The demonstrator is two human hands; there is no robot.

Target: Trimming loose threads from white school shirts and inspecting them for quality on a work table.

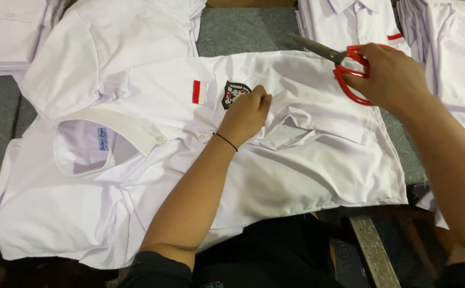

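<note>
The white shirt [275, 176] is lying flat across the grey desk [237, 29], collar at 9 o'clock, hem running toward 3 o'clock. The left hand [245, 114] is pressing down at frame centre, fingers curled together and pinching a fold of cloth just at 4 o'clock of the black embroidered badge [234, 94]; a small red-and-white patch [199, 92] is sitting just at 9 o'clock of that badge. A thin black band [226, 141] is circling the left wrist. The right hand [387, 77] is hovering at 2 o'clock, fingers closed through the loops of the red-handled scissors [344, 64]; the blades are pointing toward 10 o'clock, lying together or nearly so, and not touching the cloth. Judgement: the step looks like trimming something at the pinched fold. Doing it well is calling for the left hand lifting only the loose bit clear of the shirt panel, keeping the fabric under it flat, and the blade tips coming in shallow, well away from the badge stitching and the pinching fingertips. Further folded shirts [350, 21] are stacked at 12 to 1 o'clock, and another pile [8, 37] at 10 o'clock.
</note>
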